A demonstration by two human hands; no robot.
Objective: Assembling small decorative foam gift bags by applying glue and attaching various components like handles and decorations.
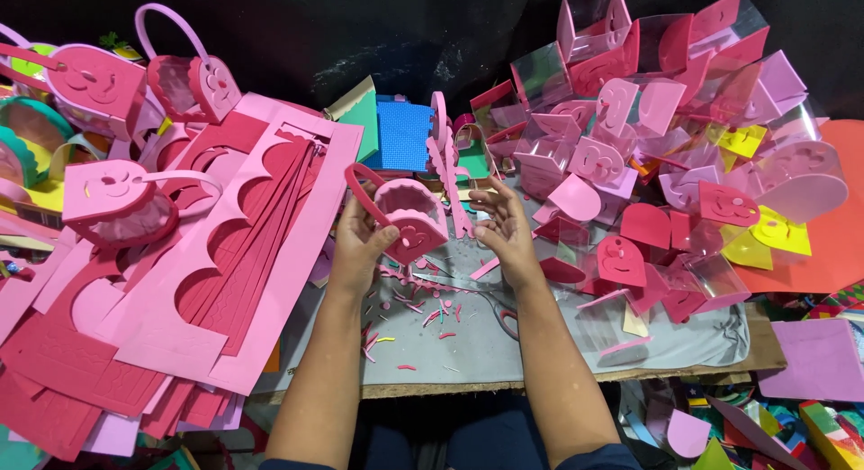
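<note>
Right now the left hand [358, 245] is clamped on a small pink foam basket [409, 220], thumb pressed to its smiling front panel, held above the grey work mat [468, 344]. Its inside looks hollow, though I cannot tell if anything lies within. The right hand [506, 227] hovers just beside it, fingers loosely apart, gripping nothing. Scissors [490, 295] lie on the mat beneath. Finished handled baskets [184, 79] sit far left; clear-sided pink boxes [630, 101] pile right.
</note>
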